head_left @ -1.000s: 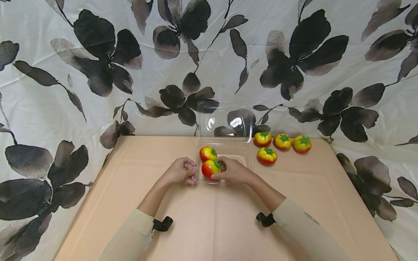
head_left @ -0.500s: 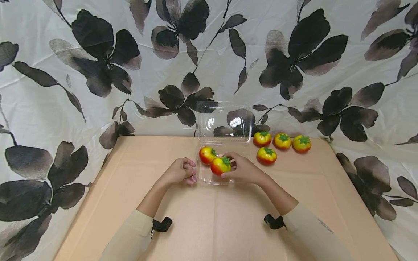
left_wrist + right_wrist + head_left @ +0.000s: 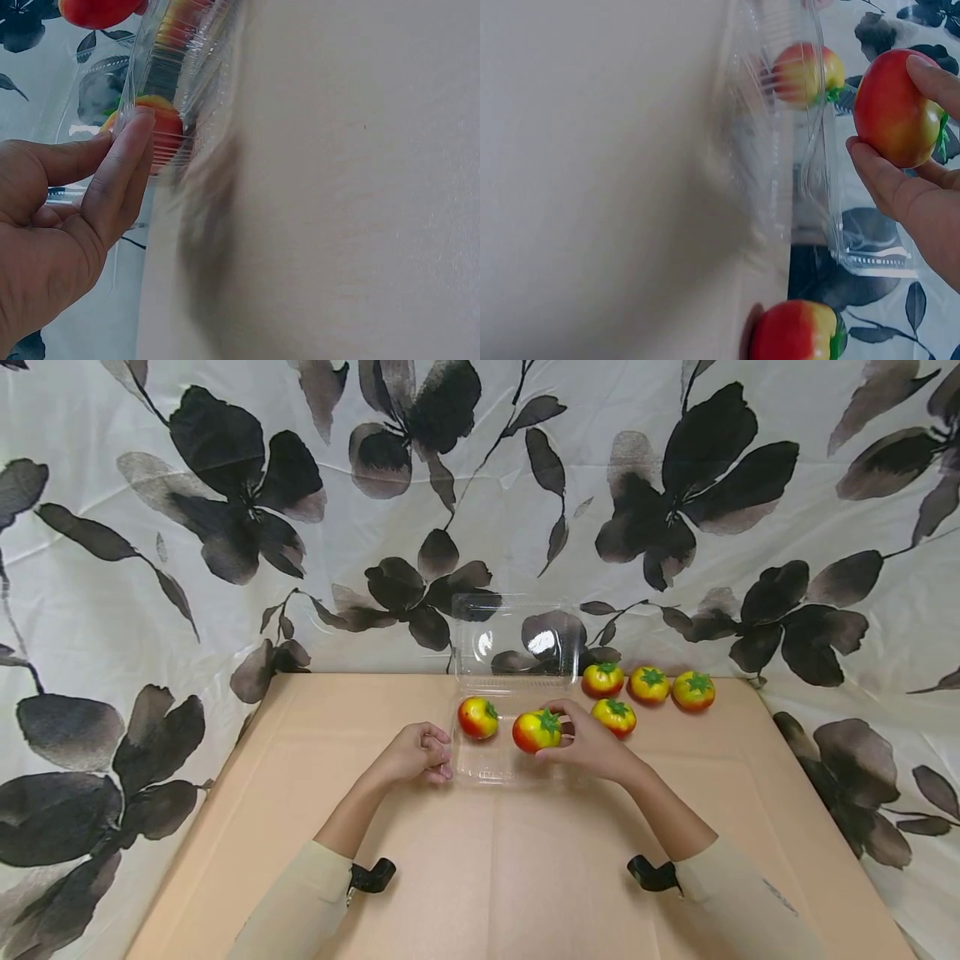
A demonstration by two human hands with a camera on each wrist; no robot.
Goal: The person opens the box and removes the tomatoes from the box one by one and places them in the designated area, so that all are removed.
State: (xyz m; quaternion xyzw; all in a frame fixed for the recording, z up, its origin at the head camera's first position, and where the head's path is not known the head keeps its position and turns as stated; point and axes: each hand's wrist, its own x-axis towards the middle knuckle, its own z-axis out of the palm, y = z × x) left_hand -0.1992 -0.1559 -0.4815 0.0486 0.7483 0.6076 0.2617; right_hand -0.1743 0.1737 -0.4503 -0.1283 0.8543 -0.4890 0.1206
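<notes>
My right hand grips a red-and-yellow tomato with a green star-shaped top, thumb and fingers round its sides. In the right wrist view that tomato is above the rim of a clear plastic clamshell container. The container stands with its lid raised at the back. A second tomato sits inside, at its left end. At the container's left side my left hand pinches the rim between thumb and fingers, as the left wrist view shows.
Three tomatoes stand in a row along the table's back edge, right of the lid, the nearest a tomato. Just in front is another tomato, partly behind my right hand. A floral cloth hangs behind the tan table.
My right hand has moved the gripped tomato rightward, away from the tomato at the container's left end. That one has stayed about in place, and my left hand still holds the rim.
</notes>
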